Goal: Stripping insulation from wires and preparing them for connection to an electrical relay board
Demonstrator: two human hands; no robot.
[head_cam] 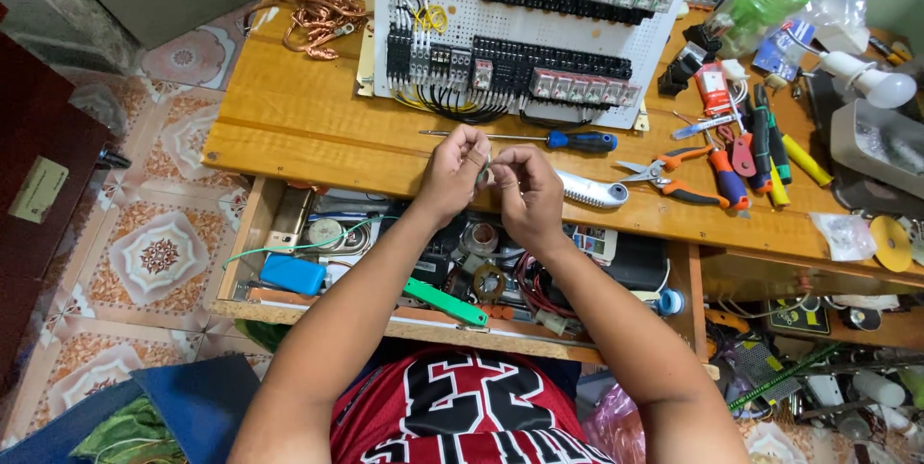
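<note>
My left hand (450, 173) and my right hand (528, 190) meet over the front edge of a wooden table (308, 127). Their fingertips pinch one tiny grey part (483, 168) between them; too small to tell what it is. Just beyond the hands lies a blue-handled screwdriver (577, 141). Behind it stands a white perforated panel (525, 31) with rows of black relays and terminal blocks and black and yellow wires. A white tool handle (592, 193) lies right of my right hand.
An open drawer (289, 305) under my arms holds a blue box, green strip, wires and small parts. Orange pliers (674, 175), cutters and markers lie at right, with a white bulb (871, 79). Copper wire scraps (318, 12) sit at back left. Tiled floor on the left.
</note>
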